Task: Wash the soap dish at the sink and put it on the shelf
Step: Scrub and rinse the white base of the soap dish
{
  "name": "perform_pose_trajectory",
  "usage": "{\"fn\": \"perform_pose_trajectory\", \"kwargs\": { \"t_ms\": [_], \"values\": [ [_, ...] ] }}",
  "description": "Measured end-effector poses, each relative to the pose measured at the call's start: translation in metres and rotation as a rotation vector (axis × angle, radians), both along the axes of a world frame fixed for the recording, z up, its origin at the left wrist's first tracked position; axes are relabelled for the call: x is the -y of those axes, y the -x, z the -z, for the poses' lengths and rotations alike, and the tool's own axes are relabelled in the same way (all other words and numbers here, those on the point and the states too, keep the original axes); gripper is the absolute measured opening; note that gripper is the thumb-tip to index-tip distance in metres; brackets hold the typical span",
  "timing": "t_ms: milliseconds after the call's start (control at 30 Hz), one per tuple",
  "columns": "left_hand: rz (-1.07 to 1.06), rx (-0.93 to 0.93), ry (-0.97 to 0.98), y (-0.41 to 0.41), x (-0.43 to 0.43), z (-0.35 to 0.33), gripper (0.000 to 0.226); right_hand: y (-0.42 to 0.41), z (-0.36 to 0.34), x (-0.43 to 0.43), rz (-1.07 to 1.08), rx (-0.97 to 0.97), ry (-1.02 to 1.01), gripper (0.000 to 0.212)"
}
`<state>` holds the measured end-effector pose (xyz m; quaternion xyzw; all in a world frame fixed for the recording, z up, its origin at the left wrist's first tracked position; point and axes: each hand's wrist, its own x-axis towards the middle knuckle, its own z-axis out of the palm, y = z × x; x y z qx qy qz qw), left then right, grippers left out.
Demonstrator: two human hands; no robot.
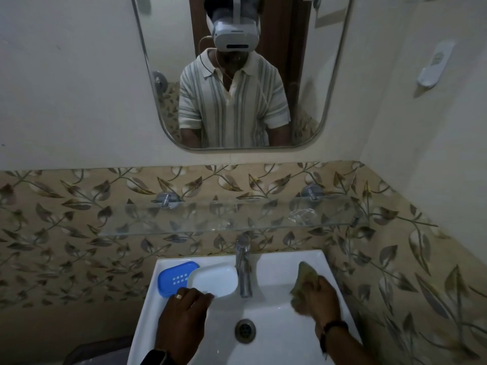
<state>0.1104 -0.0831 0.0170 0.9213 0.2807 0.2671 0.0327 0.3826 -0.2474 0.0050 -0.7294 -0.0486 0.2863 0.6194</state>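
A white soap dish tray lies on the sink's back left ledge, overlapping a blue slotted soap dish insert to its left. My left hand holds the white tray by its near edge with the fingertips. My right hand is closed around a greenish scrub pad at the right side of the basin. The chrome tap stands between the two hands. The glass shelf is fixed to the wall above the sink.
The white sink has a metal drain in the basin. A clear plastic piece rests on the shelf's right end. Above hangs a mirror. A white holder is stuck on the right wall.
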Motion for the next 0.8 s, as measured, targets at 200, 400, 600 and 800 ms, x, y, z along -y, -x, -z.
{"fn": "perform_pose_trajectory", "kwargs": {
  "t_ms": [200,400,600,800],
  "values": [
    [0.042,0.032,-0.041,0.001,0.005,-0.002,0.031,-0.066,0.002,-0.02,-0.339,0.911,0.597,0.058],
    [0.071,0.027,-0.045,-0.001,0.01,-0.013,0.033,-0.072,0.044,-0.011,-0.734,0.9,0.903,0.09],
    [0.065,0.019,-0.046,-0.002,0.014,-0.014,0.038,-0.022,0.005,-0.019,-0.309,1.183,0.428,0.055],
    [0.043,0.026,0.034,0.01,0.021,-0.01,0.035,0.079,-0.015,-0.032,-0.752,1.656,-0.082,0.047]
  ]
}}
